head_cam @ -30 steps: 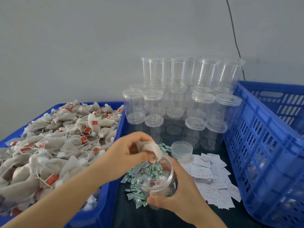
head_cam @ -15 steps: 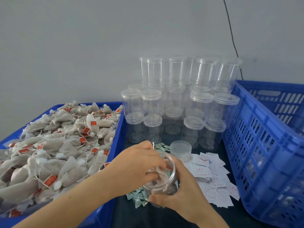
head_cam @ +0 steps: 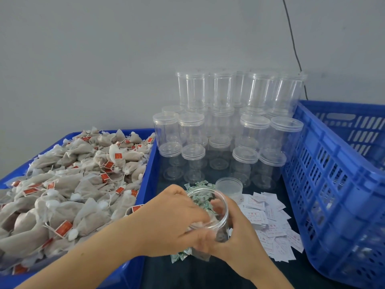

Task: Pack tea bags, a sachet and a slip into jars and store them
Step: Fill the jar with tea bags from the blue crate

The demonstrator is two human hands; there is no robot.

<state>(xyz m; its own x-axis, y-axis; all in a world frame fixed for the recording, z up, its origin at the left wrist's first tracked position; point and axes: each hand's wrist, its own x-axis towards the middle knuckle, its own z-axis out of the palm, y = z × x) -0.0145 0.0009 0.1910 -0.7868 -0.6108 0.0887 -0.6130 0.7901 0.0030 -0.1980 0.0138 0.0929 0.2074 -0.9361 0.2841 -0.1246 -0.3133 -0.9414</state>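
Deeper into the jar (head_cam: 216, 207) now, left hand (head_cam: 173, 220) pushes.

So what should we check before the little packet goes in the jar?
1. Jar held steady by right hand: ok.
2. Jar mouth open, lid off on the table: ok.
3. Tea bags pushed down by left hand: cannot tell, fingers hide them.
4. Left hand out of the jar mouth: not ok.
5. Sachets close by: ok.
6. Slips close by: ok.
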